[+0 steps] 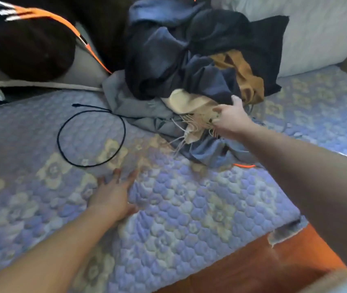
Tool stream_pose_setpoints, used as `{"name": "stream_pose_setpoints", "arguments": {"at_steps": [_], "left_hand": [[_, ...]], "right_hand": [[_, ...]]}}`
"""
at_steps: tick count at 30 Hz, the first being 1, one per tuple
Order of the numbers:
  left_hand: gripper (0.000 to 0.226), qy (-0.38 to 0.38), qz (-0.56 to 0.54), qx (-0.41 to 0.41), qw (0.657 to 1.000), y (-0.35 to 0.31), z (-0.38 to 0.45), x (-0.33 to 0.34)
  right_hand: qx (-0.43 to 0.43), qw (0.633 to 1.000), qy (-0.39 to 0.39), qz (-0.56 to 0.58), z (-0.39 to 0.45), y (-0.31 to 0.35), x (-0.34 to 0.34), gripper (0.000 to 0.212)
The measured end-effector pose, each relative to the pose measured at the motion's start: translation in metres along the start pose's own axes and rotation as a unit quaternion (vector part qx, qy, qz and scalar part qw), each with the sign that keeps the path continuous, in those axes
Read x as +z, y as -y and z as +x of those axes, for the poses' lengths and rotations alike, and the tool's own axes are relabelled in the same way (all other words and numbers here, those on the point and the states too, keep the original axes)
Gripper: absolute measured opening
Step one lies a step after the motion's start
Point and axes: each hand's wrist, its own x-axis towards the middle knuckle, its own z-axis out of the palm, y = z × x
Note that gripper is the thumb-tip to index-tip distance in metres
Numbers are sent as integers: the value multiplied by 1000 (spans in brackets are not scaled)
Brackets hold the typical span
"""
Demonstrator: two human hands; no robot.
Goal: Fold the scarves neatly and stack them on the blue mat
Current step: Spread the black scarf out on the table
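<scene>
Nothing looks folded yet: the scarves (189, 60) lie in one tangled heap at the far side of the mat (179, 208). The right hand (230, 118) pinches the cream scarf (186, 102) at the heap's near edge; the left hand (113, 195) rests spread flat on the mat, nearer than the heap.

One head-worn camera looks forward and down from close above the blue mat (168, 208), both forearms reaching in from the bottom edge; no second view.
</scene>
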Motion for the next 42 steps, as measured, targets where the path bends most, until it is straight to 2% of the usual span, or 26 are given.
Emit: {"name": "stream_pose_setpoints", "arguments": {"at_steps": [1, 2, 4, 10, 12, 14, 16, 18, 20, 22, 25, 26, 28, 30, 32, 34, 38, 42], "left_hand": [[111, -1, -3, -2, 1000, 0, 2, 1], [111, 0, -6, -5, 1000, 0, 3, 3], [110, 0, -15, -6, 1000, 1, 5, 5], [108, 9, -19, -19, 1000, 0, 5, 2], [106, 26, -25, -30, 999, -1, -1, -6], [102, 50, -45, -34, 997, -6, -19, -20], [98, 88, -159, -30, 983, -23, -57, -36], [97, 110, -351, -33, 929, -56, -111, -49], [103, 58, -446, -20, 893, -95, -166, -62], [108, -13, -480, 16, 877, -140, -219, -82], [104, -86, -404, 122, 902, -201, -280, -109], [97, -101, -371, 156, 910, -219, -301, -114], [64, -139, -331, 200, 912, -244, -338, -117], [34, -164, -319, 164, 919, -261, -380, -120], [32, -168, -318, 119, 926, -273, -428, -124], [30, -173, -318, 137, 922, -292, -483, -129], [24, -181, -353, 267, 878, -373, -613, -151], [24, -83, -349, 427, 830, -478, -766, -170]], "right_hand": [[33, 999, -7, 39, 13, 2, -4, 33], [85, 990, -12, 108, 23, 3, -8, 46], [125, 983, -48, 126, 33, 5, -12, 63], [108, 941, -150, 284, -7, 1, -12, 23], [114, 916, -164, 349, -40, 4, -16, 23], [155, 901, -120, 387, -87, 4, -20, 31], [181, 899, -73, 392, -142, 0, -31, 20], [205, 902, -49, 376, -202, -2, -52, 14], [212, 894, -53, 390, -267, 3, -83, 23], [208, 894, -76, 389, -333, 7, -114, 26], [196, 879, -104, 421, -433, 12, -159, 24], [192, 865, -113, 450, -468, 11, -173, 24], [188, 822, -148, 516, -535, 5, -201, 27], [212, 761, -212, 576, -600, -14, -226, 34], [249, 688, -297, 614, -664, -51, -248, 39], [265, 624, -363, 639, -732, -95, -263, 37], [287, 529, -452, 658, -881, -177, -276, 28], [330, 412, -572, 628, -1039, -246, -296, 27]]}}
